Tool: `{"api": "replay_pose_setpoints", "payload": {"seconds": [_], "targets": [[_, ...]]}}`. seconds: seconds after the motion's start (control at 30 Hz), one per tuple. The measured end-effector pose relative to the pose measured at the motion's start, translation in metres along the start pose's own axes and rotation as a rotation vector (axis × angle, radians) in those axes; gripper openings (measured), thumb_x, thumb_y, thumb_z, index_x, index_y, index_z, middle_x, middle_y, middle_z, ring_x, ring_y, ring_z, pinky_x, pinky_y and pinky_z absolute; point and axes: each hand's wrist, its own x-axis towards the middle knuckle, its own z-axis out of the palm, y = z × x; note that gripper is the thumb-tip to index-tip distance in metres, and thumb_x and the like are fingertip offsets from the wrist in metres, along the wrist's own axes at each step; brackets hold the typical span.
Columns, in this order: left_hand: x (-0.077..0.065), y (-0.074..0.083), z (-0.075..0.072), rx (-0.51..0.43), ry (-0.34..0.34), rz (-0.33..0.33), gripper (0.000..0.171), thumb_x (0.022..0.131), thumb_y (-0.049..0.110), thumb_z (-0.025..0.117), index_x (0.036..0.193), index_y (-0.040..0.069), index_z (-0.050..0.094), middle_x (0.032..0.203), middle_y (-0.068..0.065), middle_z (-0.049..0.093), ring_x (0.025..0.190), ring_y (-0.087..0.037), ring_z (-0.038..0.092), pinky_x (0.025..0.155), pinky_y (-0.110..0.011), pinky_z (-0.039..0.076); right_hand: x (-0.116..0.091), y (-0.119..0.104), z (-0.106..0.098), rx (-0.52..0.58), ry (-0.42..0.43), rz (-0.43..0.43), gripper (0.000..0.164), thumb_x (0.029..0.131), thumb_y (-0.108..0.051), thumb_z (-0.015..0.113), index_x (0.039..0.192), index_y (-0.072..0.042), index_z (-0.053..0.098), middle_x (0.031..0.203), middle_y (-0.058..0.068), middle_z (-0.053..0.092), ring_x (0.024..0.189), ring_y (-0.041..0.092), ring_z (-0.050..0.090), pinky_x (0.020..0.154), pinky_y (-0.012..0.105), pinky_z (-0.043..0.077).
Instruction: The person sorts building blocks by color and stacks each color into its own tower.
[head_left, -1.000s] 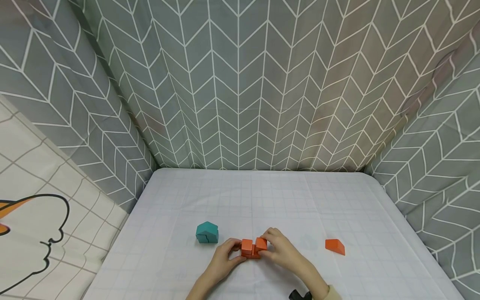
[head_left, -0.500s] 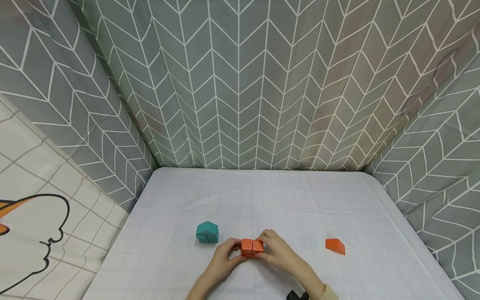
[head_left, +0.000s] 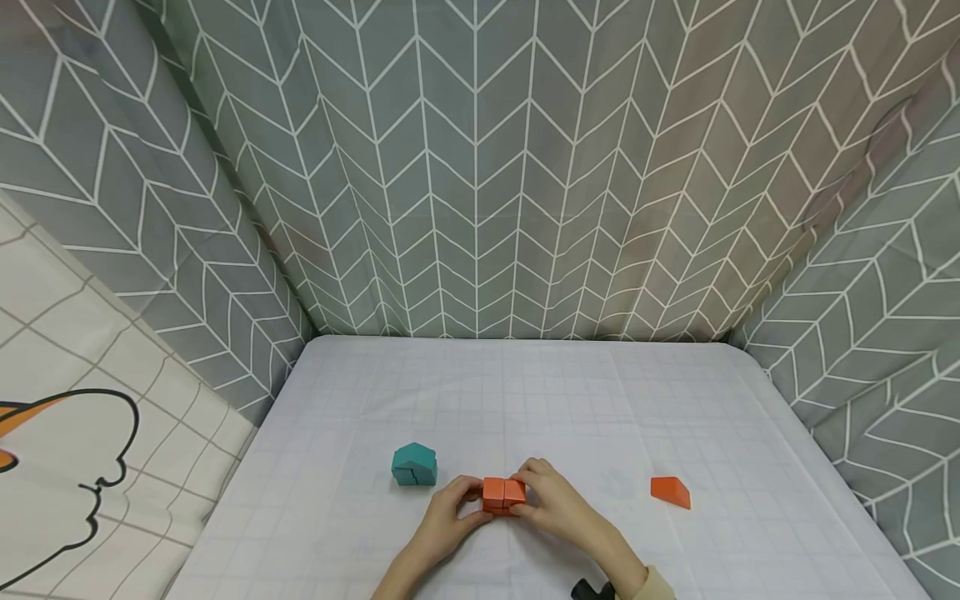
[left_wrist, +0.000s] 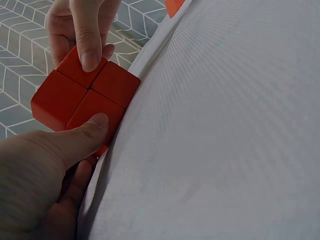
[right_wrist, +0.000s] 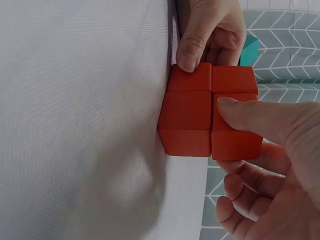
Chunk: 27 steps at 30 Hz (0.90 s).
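Several orange blocks (head_left: 504, 495) stand pressed together in a two-by-two stack on the white table. My left hand (head_left: 444, 523) holds the stack from the left, its thumb (left_wrist: 92, 131) lying on a lower block. From the right, my right hand (head_left: 558, 504) pinches an upper block (right_wrist: 236, 112), thumb on its near face and fingers behind. In the right wrist view only a thin seam runs between the upper and lower blocks. The far faces of the stack are hidden.
A teal block shape (head_left: 414, 464) made of joined pieces sits left of the hands. An orange wedge-like block (head_left: 670, 492) lies to the right. A black object (head_left: 592, 590) shows beside the right sleeve at the table's (head_left: 525, 392) near side. Patterned curtains surround the table.
My right hand has moved left and slightly down with its orange block, closing the gap to the block beside it. The left hand has kept its place.
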Motion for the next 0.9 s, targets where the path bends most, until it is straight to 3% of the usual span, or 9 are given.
{"api": "replay_pose_setpoints", "payload": {"seconds": [0.9], "targets": [[0.0008,0.0000,-0.0009,-0.015,-0.014,-0.025,0.038,0.075,0.027,0.069,0.108,0.013,0.056,0.105,0.003,0.058,0.093,-0.007,0.056,0.082,-0.022,0.049,0.0025,0.0012,0.0009,-0.016,-0.014,0.015,0.032,0.074,-0.024,0.073,0.100,-0.007,0.063,0.092,-0.008,0.052,0.089,0.008,0.047,0.078,0.026,0.047]]}}
